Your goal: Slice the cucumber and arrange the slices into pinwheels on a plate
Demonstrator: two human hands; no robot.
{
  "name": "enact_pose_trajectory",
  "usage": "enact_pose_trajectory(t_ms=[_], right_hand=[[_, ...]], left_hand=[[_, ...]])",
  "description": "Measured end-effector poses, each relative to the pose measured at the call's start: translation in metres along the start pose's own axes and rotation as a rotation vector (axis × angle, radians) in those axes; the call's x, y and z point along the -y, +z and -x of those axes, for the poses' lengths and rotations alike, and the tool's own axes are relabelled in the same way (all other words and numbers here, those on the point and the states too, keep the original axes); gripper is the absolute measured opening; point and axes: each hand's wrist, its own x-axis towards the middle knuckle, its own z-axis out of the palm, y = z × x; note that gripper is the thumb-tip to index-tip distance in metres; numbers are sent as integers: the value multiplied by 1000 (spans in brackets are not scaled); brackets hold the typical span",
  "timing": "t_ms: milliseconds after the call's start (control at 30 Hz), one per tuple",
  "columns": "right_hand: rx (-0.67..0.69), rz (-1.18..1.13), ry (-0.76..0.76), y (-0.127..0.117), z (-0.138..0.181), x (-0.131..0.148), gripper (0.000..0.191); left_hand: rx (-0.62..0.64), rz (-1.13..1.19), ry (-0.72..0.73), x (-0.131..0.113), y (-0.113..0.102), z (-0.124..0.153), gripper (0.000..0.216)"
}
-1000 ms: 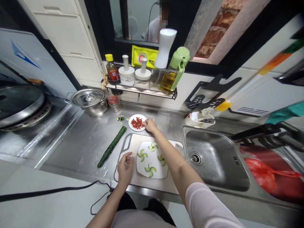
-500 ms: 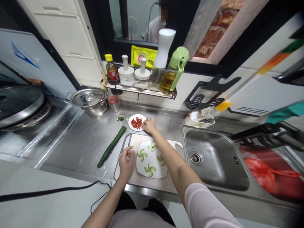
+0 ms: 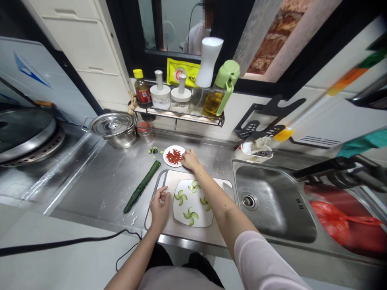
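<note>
Your right hand (image 3: 190,160) reaches the small plate (image 3: 166,162) of red bits (image 3: 173,156); I can't tell its grip. Your left hand (image 3: 160,205), loosely curled with a little gap, is beside the big plate (image 3: 198,201).

Right hand (image 3: 190,160) at dish edge (image 3: 165,158), red bits (image 3: 173,156) inside.

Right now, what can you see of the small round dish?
The white dish is round, shallow and smooth, perhaps ceramic. It lies flat on the steel counter, just beyond the cutting board, with small red pieces in it. The right hand is at its right edge; whether it touches the dish is unclear.
</note>
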Motion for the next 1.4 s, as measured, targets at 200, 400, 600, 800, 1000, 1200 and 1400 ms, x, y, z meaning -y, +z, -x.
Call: enact_pose_trajectory(t_ms=[200, 400, 600, 800, 1000, 1200, 1400], right_hand=[[-54, -121, 64, 5, -5, 1, 26], [-178, -531, 189, 7, -8, -8, 16], [-158, -1267, 299, -2, -6, -9, 7], [8, -1584, 227, -20, 32, 7, 21], [-79, -1647, 117, -24, 91, 37, 28], [-176, -1571, 82, -24, 126, 48, 26], [-198, -1580, 147, -21, 134, 48, 27]], left_hand=[[19, 2, -22, -2, -2, 3, 32], [15, 12, -29, -12, -2, 0, 32], [22, 85, -52, -22, 8, -4, 33], [44, 290, -137, -44, 21, -21, 32], [153, 496, -296, -74, 30, -40, 35], [276, 535, -351, -77, 34, -40, 42], [327, 534, -391, -69, 41, -36, 44]])
